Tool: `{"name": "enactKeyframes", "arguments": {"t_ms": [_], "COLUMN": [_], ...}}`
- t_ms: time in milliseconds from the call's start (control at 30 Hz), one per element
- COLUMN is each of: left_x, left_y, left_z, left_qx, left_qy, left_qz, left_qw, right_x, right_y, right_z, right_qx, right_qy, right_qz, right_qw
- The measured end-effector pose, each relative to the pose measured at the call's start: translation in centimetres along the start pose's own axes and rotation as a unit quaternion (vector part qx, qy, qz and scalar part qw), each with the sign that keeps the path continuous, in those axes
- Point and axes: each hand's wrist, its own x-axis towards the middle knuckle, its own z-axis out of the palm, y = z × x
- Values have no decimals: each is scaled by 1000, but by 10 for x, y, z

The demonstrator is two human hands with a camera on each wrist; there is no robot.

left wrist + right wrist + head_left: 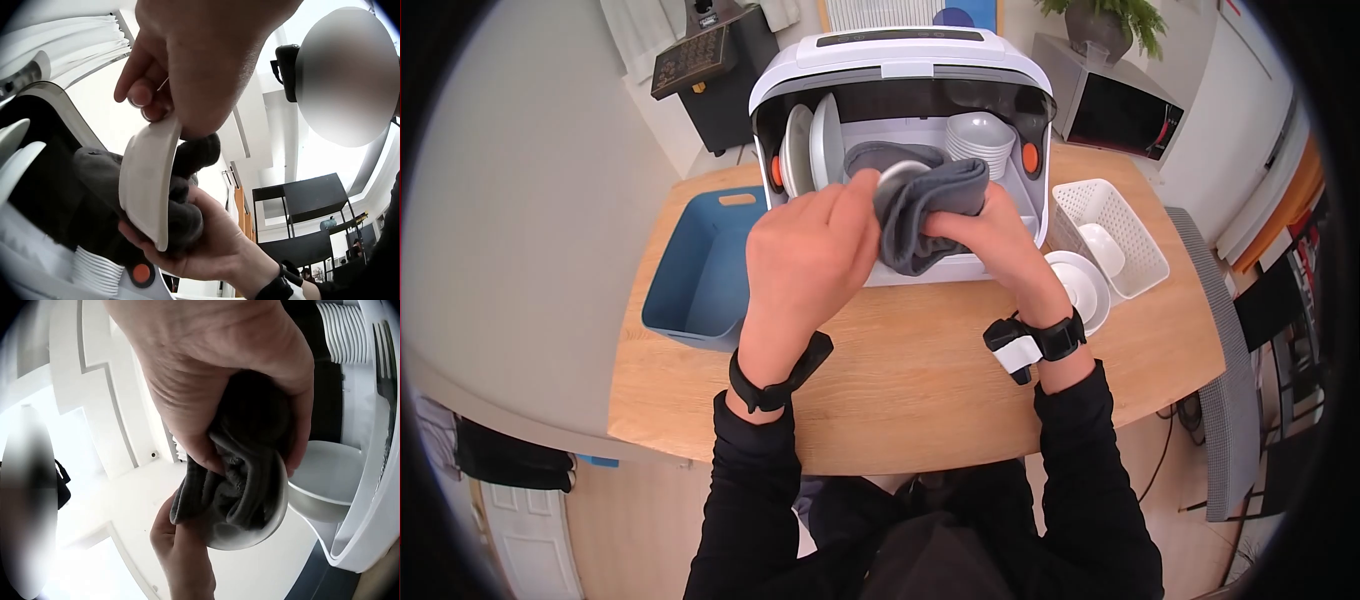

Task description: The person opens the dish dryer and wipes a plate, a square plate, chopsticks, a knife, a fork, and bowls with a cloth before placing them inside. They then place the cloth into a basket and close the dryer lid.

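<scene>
My left hand (812, 245) pinches the rim of a small white bowl (145, 181), tilted on its side. A dark grey cloth (925, 215), folded and bunched, is gripped by my right hand (992, 235) and lies against the inside of the bowl. Both hands are raised in front of a white dish cabinet (900, 70) with its front open. Inside the cabinet, plates (827, 140) stand upright on the left and a stack of white bowls (982, 140) sits on the right. My right fingers are partly hidden by the cloth.
On the wooden table (880, 380), a blue bin (700, 265) stands left of the cabinet. To the right are a white perforated basket (1135, 245) with a white dish inside and white dishes (1090, 290) beside my right wrist. A fork (383, 362) lies along the cabinet's edge.
</scene>
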Motion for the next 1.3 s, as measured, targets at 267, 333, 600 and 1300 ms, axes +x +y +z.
{"name": "enactKeyframes", "arguments": {"t_ms": [267,333,600,1300], "left_x": [-2,-5,-11,-7], "left_y": [3,9,3,12], "left_z": [22,27,17,15], "left_qx": [-77,-126,54,44], "left_qy": [75,35,-141,-66], "left_qz": [-144,-211,-93,-40], "left_qw": [984,969,984,996], "right_x": [6,7,14,2], "right_y": [12,12,21,8], "right_z": [27,26,15,19], "right_qx": [273,317,-136,-367], "right_qy": [7,38,132,143], "right_qz": [109,106,-115,-256], "right_qw": [956,942,975,883]}}
